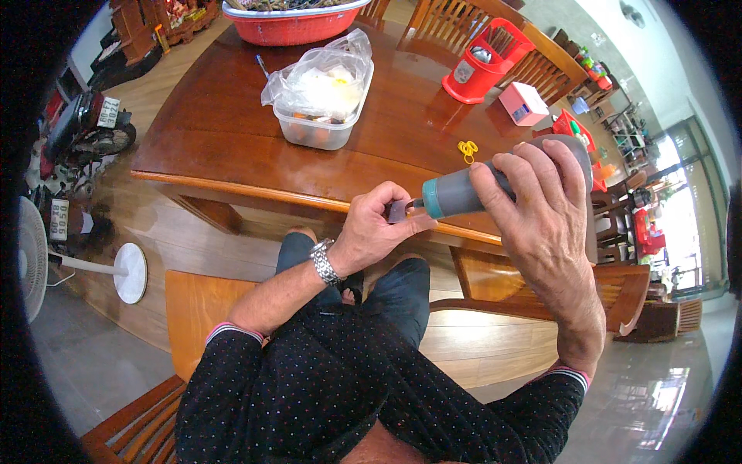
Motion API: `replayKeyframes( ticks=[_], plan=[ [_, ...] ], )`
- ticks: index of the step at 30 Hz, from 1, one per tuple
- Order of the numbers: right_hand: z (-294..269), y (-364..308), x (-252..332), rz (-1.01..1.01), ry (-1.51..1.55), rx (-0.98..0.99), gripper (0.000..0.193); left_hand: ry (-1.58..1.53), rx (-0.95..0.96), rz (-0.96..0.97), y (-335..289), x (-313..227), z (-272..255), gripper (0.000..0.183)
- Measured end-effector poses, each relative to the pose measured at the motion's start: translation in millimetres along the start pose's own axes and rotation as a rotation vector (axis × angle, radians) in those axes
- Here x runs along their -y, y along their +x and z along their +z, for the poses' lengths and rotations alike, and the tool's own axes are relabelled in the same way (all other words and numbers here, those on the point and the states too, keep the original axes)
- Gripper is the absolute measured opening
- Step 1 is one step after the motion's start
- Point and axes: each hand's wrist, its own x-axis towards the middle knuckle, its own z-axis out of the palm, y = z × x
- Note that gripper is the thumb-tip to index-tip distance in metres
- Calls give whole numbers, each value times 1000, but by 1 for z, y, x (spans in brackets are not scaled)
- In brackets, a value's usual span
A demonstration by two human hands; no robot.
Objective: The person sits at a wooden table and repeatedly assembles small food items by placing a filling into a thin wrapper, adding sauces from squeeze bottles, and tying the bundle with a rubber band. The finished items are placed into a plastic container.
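Observation:
My right hand [541,193] is wrapped round a grey cordless drill [471,191] with a teal collar, held over the table's near edge and pointing left. Its thin dark tip meets a small dark, flat-faced piece [398,211] pinched between the fingers and thumb of my left hand [375,224]. What exactly this piece is cannot be made out, as my fingers cover part of it. Beyond my right hand, several yellow rings [468,150] lie on the brown wooden table [224,139].
A clear plastic box [317,133] with a plastic bag [325,81] on it stands on the table, a pen [263,66] beside it. Farther back are a red basin [294,29], a red utensil holder [471,73] and a pink box [524,104]. Wooden chairs [205,309] surround me.

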Motion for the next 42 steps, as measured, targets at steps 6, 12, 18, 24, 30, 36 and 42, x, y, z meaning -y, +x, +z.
replayKeyframes(
  ticks=[6, 12, 18, 24, 30, 36, 42],
  plan=[
    [1, 1, -1, 5, 1, -14, 35, -24, -25, 37, 0, 1, 1, 39],
    [2, -1, -1, 28, 32, -2, 35, -48, -30, 27, -1, 5, 2, 39],
    [19, -11, -9, 151, 207, 22, 47, -149, -49, -10, 1, 7, 3, 38],
    [53, -55, -13, 644, 645, -61, 59, -239, -93, -22, 4, -4, -1, 34],
    [149, -136, -54, 1337, 1150, -641, 43, -343, -110, 5, 9, -15, -13, 32],
    [265, -203, -84, 1609, 1051, -681, 50, -279, -110, 43, 10, -26, -16, 32],
    [300, -226, -83, 1608, 1015, -741, 56, -362, -121, 52, 12, -28, -11, 32]
  ],
)
